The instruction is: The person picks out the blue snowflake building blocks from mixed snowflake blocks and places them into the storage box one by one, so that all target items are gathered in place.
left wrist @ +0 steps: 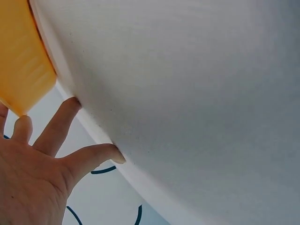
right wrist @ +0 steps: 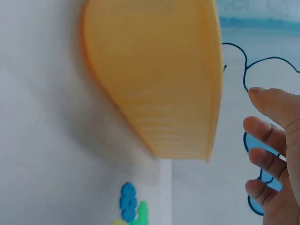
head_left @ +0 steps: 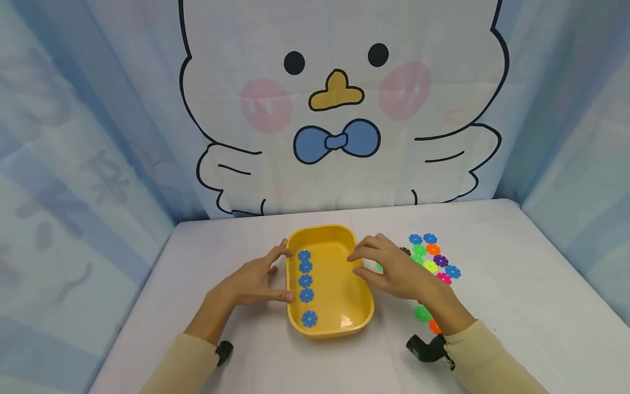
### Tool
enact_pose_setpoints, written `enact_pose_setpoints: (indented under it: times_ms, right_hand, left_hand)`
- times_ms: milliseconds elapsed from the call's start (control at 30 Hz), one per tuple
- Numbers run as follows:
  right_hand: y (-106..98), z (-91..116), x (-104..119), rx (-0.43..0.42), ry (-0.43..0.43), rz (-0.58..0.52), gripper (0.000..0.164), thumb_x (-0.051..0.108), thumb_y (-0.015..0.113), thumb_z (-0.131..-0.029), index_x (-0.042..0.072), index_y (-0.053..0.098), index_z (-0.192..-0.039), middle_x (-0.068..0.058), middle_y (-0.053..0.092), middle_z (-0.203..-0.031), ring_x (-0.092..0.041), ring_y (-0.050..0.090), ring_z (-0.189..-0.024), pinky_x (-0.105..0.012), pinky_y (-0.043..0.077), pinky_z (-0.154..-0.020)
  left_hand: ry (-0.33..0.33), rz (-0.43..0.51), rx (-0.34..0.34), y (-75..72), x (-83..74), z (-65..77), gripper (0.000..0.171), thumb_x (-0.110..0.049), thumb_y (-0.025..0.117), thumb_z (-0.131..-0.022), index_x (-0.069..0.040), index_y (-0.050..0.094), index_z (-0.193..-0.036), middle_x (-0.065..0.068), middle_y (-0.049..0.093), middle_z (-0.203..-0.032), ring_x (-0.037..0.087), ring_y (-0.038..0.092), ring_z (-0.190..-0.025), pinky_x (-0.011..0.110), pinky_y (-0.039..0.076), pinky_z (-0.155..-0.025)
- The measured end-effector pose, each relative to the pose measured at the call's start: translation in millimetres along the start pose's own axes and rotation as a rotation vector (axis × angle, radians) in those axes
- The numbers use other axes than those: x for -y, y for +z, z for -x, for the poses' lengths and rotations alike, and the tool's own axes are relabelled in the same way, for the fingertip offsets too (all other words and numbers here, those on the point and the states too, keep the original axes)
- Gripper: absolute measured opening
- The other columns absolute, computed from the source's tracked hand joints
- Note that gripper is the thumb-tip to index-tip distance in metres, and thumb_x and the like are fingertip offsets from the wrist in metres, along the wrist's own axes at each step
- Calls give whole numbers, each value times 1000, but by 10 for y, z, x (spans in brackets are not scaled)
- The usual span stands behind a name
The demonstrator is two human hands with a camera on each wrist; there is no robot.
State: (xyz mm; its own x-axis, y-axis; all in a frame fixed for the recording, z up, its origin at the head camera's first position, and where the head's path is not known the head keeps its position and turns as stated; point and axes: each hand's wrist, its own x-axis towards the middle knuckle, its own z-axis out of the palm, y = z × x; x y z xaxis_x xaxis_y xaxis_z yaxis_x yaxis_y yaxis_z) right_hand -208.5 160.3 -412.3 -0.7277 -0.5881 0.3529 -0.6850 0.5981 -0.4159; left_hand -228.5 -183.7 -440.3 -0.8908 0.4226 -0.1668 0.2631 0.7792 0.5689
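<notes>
Yellow tray (head_left: 339,284), 5 blue discs (head_left: 305,280) inside (head cam only), L fingers (left wrist: 58,127) splayed, R fingers (right wrist: 266,132) parted

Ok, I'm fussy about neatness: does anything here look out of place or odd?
One thing: in the yellow tray, the column of blue flower-shaped pieces is unevenly spaced. In the head view, the bottom blue piece sits farther from its neighbour than the others do. I see no damage.
</notes>
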Motion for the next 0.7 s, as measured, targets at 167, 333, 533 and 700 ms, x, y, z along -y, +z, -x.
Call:
enact_pose_setpoints:
  times_ms: [167,333,533,700]
  right_hand:
    - [18,100,-82,-8,38,-9,24,22,77,-94,25,74,-117,9,65,-114,-10,52,-108,-35,56,-91]
    - [41,183,-165,-4,60,-12,28,23,77,-94,21,73,-121,3,68,-116,-12,53,-109,-39,55,-93]
    - [79,301,-281,21,135,-6,33,24,77,-94,21,71,-126,7,68,-122,-14,55,-114,-45,56,-98]
    - [85,377,-365,38,161,-17,35,22,78,-93,19,71,-127,5,68,-122,-17,55,-116,-47,56,-99]
  left_hand:
    - [6,6,-2,5,8,2,98,-67,85,-70,-36,39,-150,-13,9,-172,35,57,-135,56,46,-110]
    - [18,6,-10,21,23,-8,96,-67,85,-70,-36,40,-149,-12,10,-172,35,58,-134,56,46,-110]
    - [11,2,-17,28,20,-11,96,-68,85,-69,-37,41,-149,-14,11,-172,34,59,-133,57,47,-110]
    - [22,1,-22,15,22,-10,95,-66,86,-70,-37,41,-149,-15,12,-171,33,61,-131,55,46,-111]
